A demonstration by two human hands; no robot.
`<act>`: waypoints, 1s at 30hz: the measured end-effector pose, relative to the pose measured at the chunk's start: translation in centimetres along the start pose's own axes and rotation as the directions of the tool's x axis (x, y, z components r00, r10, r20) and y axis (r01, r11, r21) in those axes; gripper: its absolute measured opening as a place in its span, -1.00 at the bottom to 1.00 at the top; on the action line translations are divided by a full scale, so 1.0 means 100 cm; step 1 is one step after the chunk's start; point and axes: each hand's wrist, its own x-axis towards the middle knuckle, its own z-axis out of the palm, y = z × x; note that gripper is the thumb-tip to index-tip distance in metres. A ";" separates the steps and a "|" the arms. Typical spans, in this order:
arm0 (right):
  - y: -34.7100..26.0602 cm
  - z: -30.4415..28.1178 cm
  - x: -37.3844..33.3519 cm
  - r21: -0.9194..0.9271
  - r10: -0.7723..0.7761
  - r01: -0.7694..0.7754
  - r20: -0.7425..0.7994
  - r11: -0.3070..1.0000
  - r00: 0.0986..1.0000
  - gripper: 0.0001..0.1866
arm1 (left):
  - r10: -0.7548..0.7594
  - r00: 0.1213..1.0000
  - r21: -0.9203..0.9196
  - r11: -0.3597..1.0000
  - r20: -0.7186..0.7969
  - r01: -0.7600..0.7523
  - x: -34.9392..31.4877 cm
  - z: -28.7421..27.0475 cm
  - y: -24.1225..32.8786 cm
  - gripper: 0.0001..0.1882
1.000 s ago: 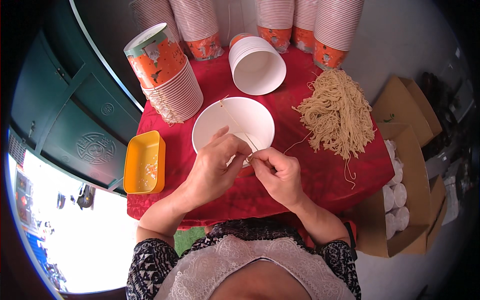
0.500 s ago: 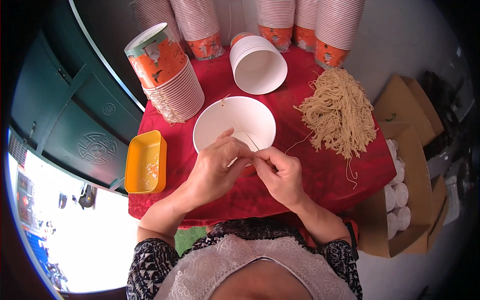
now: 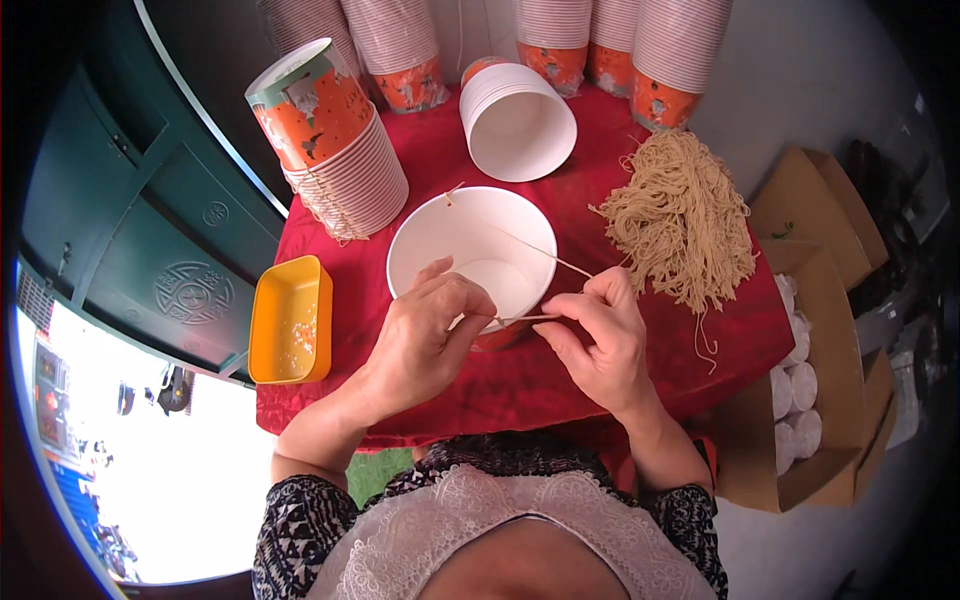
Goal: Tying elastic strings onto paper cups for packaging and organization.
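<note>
A paper bucket (image 3: pixel 412 245), white inside and orange outside, stands mouth up and tilted toward me at the table's middle. One end of a thin beige string (image 3: pixel 572 266) passes through its far rim, with a small knot showing there. The string crosses the bucket's mouth to my hands. At the near rim, my left hand (image 3: pixel 420 335) pinches the string. My right hand (image 3: pixel 605 340) also pinches it, a little to the right, and a short stretch runs taut between both hands. My left fingertips partly hide the near rim.
To the right lies a heap of beige strings (image 3: pixel 680 220). A yellow tray (image 3: pixel 262 320) with small bits sits left. Behind are a bucket stack (image 3: pixel 345 185), a tipped stack (image 3: pixel 515 135) and several wrapped stacks (image 3: pixel 680 50). A cardboard box (image 3: pixel 835 360) with white rolls stands beyond the red-covered table (image 3: pixel 690 375).
My right hand has moved right and slightly up, away from my left, drawing the string out between them. My left hand stays by the near rim.
</note>
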 end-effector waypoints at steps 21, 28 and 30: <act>0.007 0.022 -0.007 0.702 0.249 -0.322 0.208 0.636 0.946 -0.87 | 0.045 0.992 0.069 0.996 0.115 -0.053 0.002 0.000 0.004 -0.81; 0.009 0.020 -0.002 0.670 0.225 -0.322 0.230 0.669 0.947 -0.87 | 0.041 0.992 0.063 0.997 0.121 -0.049 0.003 -0.002 0.002 -0.81; 0.005 0.013 0.002 0.617 0.196 -0.300 0.231 0.728 0.953 -0.89 | 0.047 0.989 0.112 0.992 0.139 -0.063 0.003 -0.004 0.001 -0.82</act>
